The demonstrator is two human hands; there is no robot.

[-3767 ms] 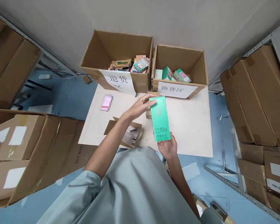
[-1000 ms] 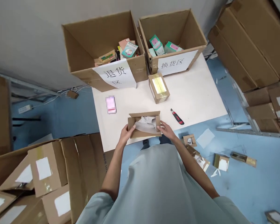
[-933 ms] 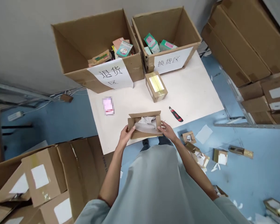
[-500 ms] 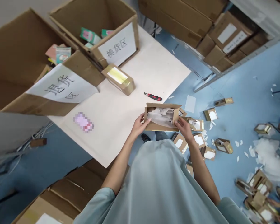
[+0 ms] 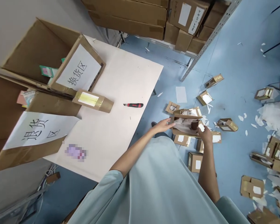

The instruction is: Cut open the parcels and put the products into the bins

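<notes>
Both hands grip a small open cardboard box (image 5: 185,123) with white paper inside, held off the table (image 5: 121,93) edge over the littered floor (image 5: 233,62). Left hand (image 5: 162,125) clasps its near end; right hand (image 5: 204,134) clasps the far end.

In the middle of the frame I see my left hand (image 5: 162,125) and right hand (image 5: 205,134) on a small box (image 5: 185,124) of rough, matt brown cardboard with crinkly white paper (image 5: 183,125) inside. The table (image 5: 121,84) looks smooth and matt cream. The knife (image 5: 133,105) on it is shiny red and black plastic. At left, the taped box (image 5: 92,100) wears glossy clear tape. The floor (image 5: 235,46) is smooth blue.
</notes>
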